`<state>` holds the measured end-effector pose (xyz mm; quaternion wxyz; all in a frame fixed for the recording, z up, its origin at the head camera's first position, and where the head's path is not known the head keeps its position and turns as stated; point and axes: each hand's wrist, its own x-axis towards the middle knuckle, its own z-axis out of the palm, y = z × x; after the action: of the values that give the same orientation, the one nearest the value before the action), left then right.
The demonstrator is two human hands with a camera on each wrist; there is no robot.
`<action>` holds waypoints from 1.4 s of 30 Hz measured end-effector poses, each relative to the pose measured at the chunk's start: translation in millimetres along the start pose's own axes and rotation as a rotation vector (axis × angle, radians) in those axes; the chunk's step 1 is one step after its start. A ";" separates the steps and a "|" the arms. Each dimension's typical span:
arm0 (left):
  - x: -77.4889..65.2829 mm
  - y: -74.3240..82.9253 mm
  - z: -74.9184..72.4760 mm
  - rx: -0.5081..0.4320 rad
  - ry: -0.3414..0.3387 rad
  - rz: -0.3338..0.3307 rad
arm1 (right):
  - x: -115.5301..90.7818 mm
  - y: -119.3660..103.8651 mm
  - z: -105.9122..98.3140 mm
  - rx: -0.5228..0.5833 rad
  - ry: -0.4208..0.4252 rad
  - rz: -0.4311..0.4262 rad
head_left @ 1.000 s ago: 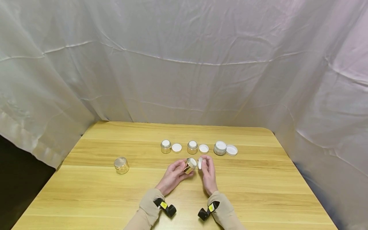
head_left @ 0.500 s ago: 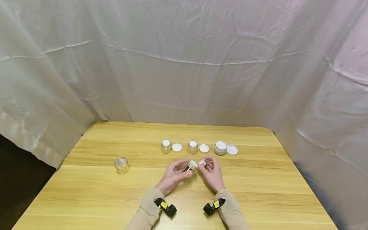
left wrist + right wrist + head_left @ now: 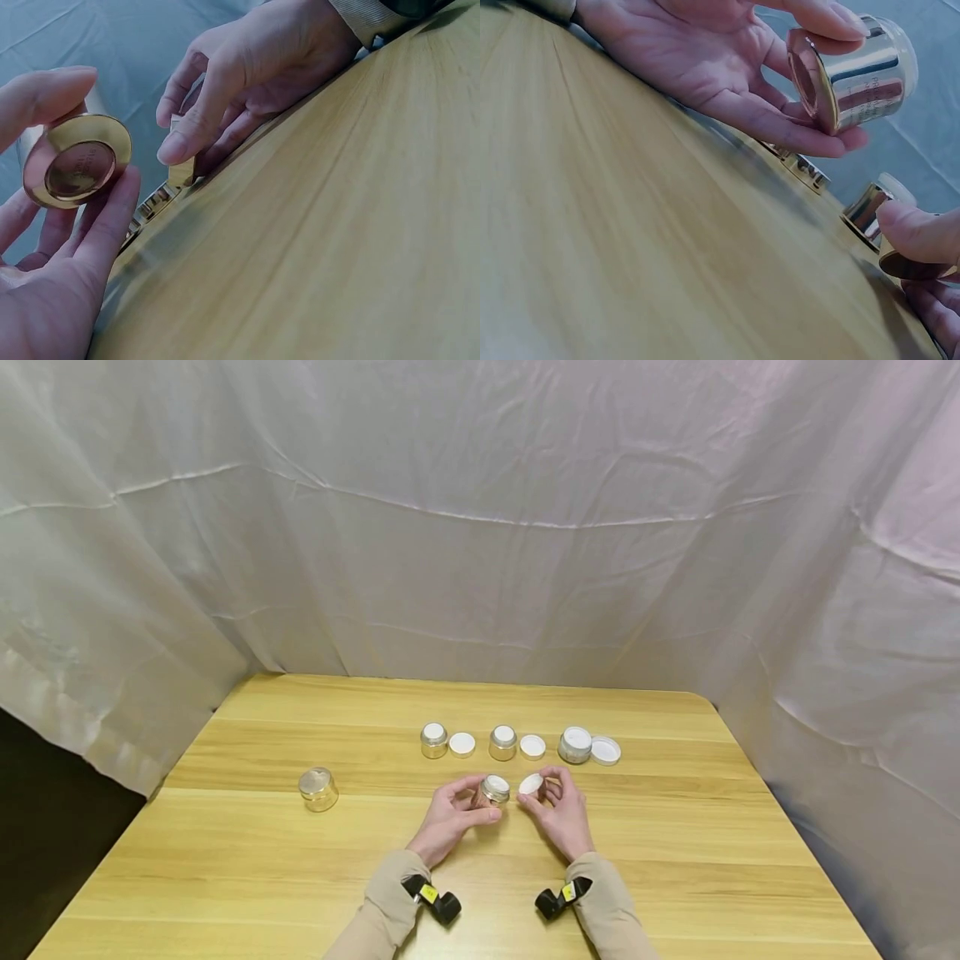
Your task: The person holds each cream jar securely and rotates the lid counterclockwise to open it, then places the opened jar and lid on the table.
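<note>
My left hand (image 3: 442, 822) grips a shiny gold cosmetic jar (image 3: 492, 791) between thumb and fingers, its white top tilted toward the right. In the left wrist view the round base of the jar (image 3: 81, 166) faces the camera; small print shows on its side in the right wrist view. Just right of it, my right hand (image 3: 564, 818) pinches a gold lid (image 3: 531, 785), white inside turned up. A narrow gap separates lid and jar. In the left wrist view the right thumb lies across the lid (image 3: 181, 172), covering part of it.
Behind the hands stand two gold jars, one left (image 3: 433, 741) and one middle (image 3: 502, 743), and a wider silvery jar (image 3: 575, 746). Each has an upturned lid beside it: left lid (image 3: 462, 744), middle lid (image 3: 532, 747), right lid (image 3: 606, 750). A capped gold jar (image 3: 318, 789) stands at left.
My right hand has shifted right and turned the lid from edge-on beside the jar to white inside up. My left thumb has come across the jar's front, and the jar stands more upright.
</note>
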<state>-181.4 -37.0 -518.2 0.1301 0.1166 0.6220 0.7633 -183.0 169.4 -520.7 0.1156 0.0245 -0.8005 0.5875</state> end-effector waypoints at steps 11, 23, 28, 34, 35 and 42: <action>0.5 0.2 1.9 0.017 0.047 -0.005 | 0.3 6.2 -7.3 -0.158 0.029 -0.102; 0.2 0.2 5.7 0.015 0.111 0.042 | 0.5 7.1 -9.2 -0.313 0.060 -0.170; 0.4 -1.8 9.2 0.057 0.146 0.076 | 0.1 7.9 -9.8 -0.321 0.052 -0.177; 1.8 -3.7 12.1 0.036 0.185 0.081 | 0.8 8.8 -10.1 -0.331 0.039 -0.154; 1.8 -3.5 12.7 0.029 0.192 0.083 | 0.9 9.3 -10.1 -0.336 0.039 -0.160; 1.9 -2.6 18.0 0.077 0.232 0.076 | -1.0 10.9 -11.8 -0.345 0.035 -0.171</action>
<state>-176.9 -19.3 -517.1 0.0235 0.0560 0.6569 0.7515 -182.1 183.8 -527.8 0.1815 0.0619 -0.8821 0.4302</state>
